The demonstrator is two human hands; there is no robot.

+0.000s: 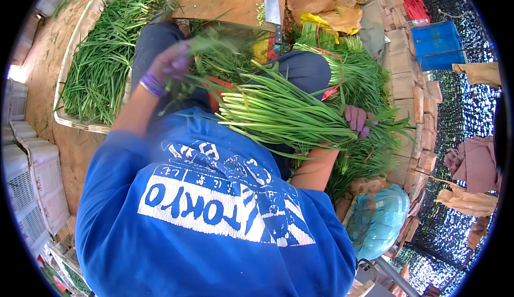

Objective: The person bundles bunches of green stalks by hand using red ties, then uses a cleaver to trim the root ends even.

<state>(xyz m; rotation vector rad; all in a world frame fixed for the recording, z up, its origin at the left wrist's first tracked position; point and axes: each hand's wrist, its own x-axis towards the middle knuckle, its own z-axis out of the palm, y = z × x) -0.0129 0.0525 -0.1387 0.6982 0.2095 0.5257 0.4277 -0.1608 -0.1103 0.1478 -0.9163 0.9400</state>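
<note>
My right hand (360, 120), in a purple glove, is wrapped round the leafy end of a thick bunch of garlic chives (284, 109). The bunch lies slantwise over my lap, its pale stem ends pointing left. My left hand (170, 64), also gloved in purple, is raised over my left knee and smeared by motion. Blurred green leaves (214, 45) show beside it; whether its fingers hold any cannot be made out. Tied bundles of chives (358, 77) are stacked to the right, partly behind the held bunch.
A white crate (63, 96) full of loose chives stands at the left. Ahead, a cleaver (272, 10) lies on a brown board (230, 0). A low brick wall (404, 77) and a blue plastic-wrapped bundle (377, 219) are at the right. White baskets (40, 174) line the left edge.
</note>
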